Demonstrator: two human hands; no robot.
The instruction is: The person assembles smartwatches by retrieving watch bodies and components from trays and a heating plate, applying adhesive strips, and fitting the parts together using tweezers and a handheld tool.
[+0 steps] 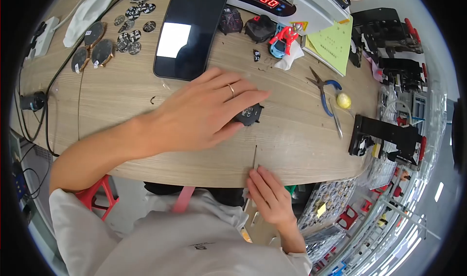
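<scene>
Reaching across the middle of the wooden table, my left hand has its fingers around a small dark round watch part, which shows at the fingertips. Part of it is hidden under the hand. Near the front edge of the table, my right hand is closed on a thin metal tool, whose dark tip points away from me toward the watch part. The two do not touch. A large black phone lies just beyond my left hand.
Blue-handled pliers, tweezers and a yellow ball lie to the right. Black fixtures stand at the right edge. A white device with red digits stands behind. Round discs and watch parts lie at left.
</scene>
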